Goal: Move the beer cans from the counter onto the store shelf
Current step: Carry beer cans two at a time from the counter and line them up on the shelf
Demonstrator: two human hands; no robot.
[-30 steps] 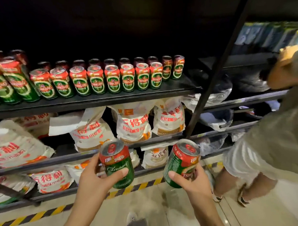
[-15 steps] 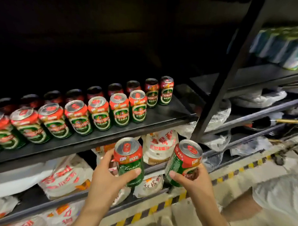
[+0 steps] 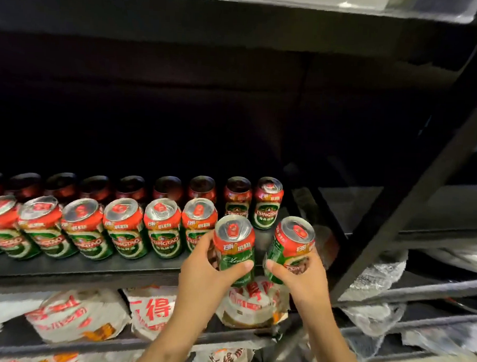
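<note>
Both hands have risen since the earlier frames, carrying their cans from below the shelf edge up to the level of the stocked row, and the shelf now fills much more of the view; the person in light clothing who stood at the right a second ago is gone from sight. At far left, the front row of beer cans [image 3: 126, 230] stands along the black shelf [image 3: 91, 267], with a darker back row [image 3: 95, 187] behind it. Further right, the left hand [image 3: 203, 275] reaches up from below with the forearm angled toward the shelf; its fingers are curled round the left can [image 3: 234, 246], thumb pressed across the green label, holding the can upright just beside the last can of the front row and over the shelf's front edge. Next to it, the right hand [image 3: 300, 276] grips the right can [image 3: 290, 246] from the lower right, thumb on the green side, with the can tilted slightly left at its base. The two held cans sit near each other but apart. Beneath the shelf lie white bags with red print [image 3: 155, 314], and a black diagonal strut [image 3: 411, 194] crosses at the right.
</note>
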